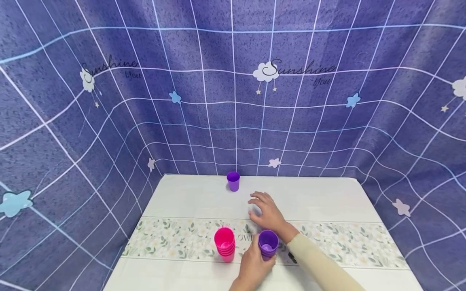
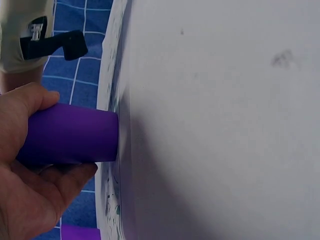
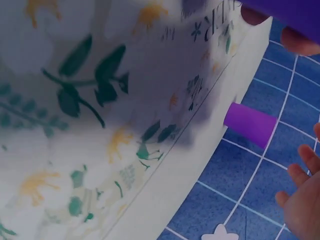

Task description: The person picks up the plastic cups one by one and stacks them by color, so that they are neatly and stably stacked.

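Note:
My left hand (image 1: 255, 262) grips a purple cup stack (image 1: 268, 243) near the front of the table, thumb on one side and fingers on the other. In the left wrist view the purple stack (image 2: 75, 134) has its narrow end right at the tabletop. Beyond it my right hand (image 1: 267, 212) hovers with fingers spread and loosely bent, holding nothing. A single purple cup (image 1: 233, 182) stands upright at the back of the table; the right wrist view shows this purple cup (image 3: 251, 125) beyond the right hand's fingertips (image 3: 295, 175). Left of my left hand stands a stack of pink cups (image 1: 225, 244).
The white table (image 1: 182, 198) carries a floral band (image 1: 174, 238) across its middle. A blue-purple gridded curtain (image 1: 218, 101) with stars and clouds closes off the back and both sides. A black wrist camera mount (image 2: 60, 45) sits on the right sleeve.

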